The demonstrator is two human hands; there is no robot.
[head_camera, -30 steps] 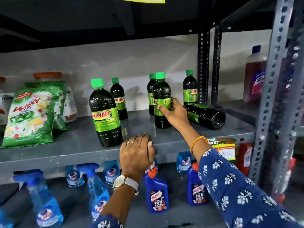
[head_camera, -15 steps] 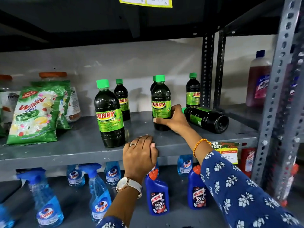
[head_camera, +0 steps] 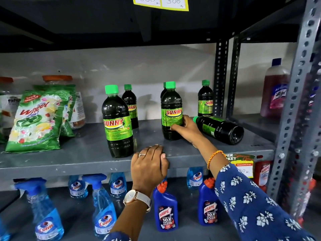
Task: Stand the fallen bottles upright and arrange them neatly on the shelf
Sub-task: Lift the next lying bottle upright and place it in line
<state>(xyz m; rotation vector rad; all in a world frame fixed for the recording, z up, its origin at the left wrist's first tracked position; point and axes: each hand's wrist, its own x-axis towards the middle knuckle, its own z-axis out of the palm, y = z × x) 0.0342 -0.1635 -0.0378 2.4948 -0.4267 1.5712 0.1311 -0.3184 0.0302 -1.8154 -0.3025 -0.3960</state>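
Dark SUNNY bottles with green caps stand on the grey shelf (head_camera: pixel 73 159). My right hand (head_camera: pixel 185 128) grips the lower part of an upright middle bottle (head_camera: pixel 171 108), its label facing me. Just right of it a fallen bottle (head_camera: pixel 220 128) lies on its side, cap toward my hand. A large upright bottle (head_camera: pixel 117 122) stands near the front edge. Two more stand at the back (head_camera: pixel 131 105) (head_camera: pixel 205 100), and another is mostly hidden behind the gripped one. My left hand (head_camera: pixel 149 164) rests curled over the shelf's front edge.
Green Wheel detergent packs (head_camera: pixel 36 119) and jars sit at the shelf's left. Perforated metal uprights (head_camera: pixel 220 77) (head_camera: pixel 295 101) stand at the right, with a pink Lizol bottle (head_camera: pixel 275 87) beyond. Blue Colin sprays (head_camera: pixel 104 207) and Harpic bottles (head_camera: pixel 165 209) fill the lower shelf.
My right hand has slid lower on the middle bottle and turned it, so its label now faces me. My left hand has stayed on the shelf edge.
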